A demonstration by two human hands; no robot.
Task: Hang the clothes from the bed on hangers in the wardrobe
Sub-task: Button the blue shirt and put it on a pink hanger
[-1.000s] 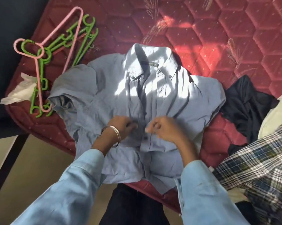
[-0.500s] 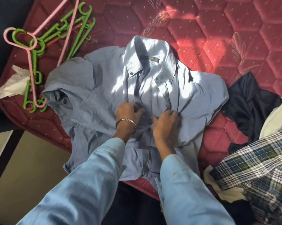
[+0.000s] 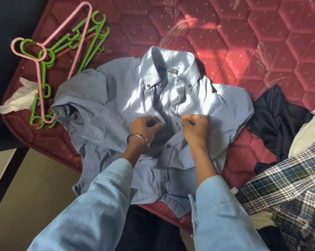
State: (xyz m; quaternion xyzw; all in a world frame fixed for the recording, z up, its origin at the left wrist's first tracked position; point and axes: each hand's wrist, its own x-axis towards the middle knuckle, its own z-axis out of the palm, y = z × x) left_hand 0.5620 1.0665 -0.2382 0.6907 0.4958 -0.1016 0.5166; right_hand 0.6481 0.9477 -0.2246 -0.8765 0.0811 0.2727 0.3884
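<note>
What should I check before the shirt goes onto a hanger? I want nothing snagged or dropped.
1. Light blue shirt spread face up on the mattress: ok.
2. Placket fastened: not ok, it gapes by the left hand and right hand.
3. Collar buttons done up: cannot tell.
4. Hangers in sight: ok, pink hanger lies atop green hangers.
5. Hanger free to lift: not ok, the pile is tangled.
6. Hand free for a hanger: not ok, both pinch cloth.

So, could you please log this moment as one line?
stage: buttoning | left hand, right hand: pinching blue shirt placket | hangers: untouched on bed
</note>
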